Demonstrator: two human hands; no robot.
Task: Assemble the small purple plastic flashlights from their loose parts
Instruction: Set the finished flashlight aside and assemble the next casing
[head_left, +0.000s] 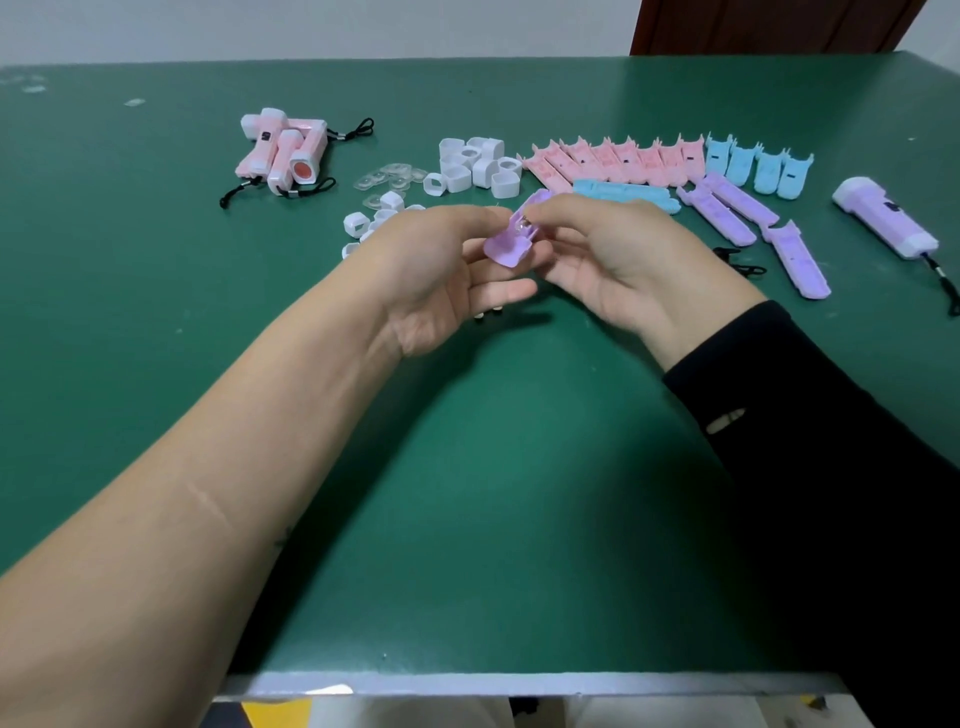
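Above the middle of the green table (467, 467), my left hand (441, 270) holds a purple flashlight half-shell (511, 244) tilted, its wide end toward me. My right hand (613, 254) pinches a small shiny metal part (523, 223) at the shell's inside. Loose purple half-shells (737, 215) lie to the right. One assembled purple flashlight (885, 223) with a black cord lies at the far right.
Assembled pink flashlights (283, 150) lie at the back left. White square caps (478, 166) and clear lenses (387, 179) sit behind my hands. Rows of pink shells (618, 161) and blue shells (758, 166) run along the back. Black cords (737, 262) lie right of my right hand.
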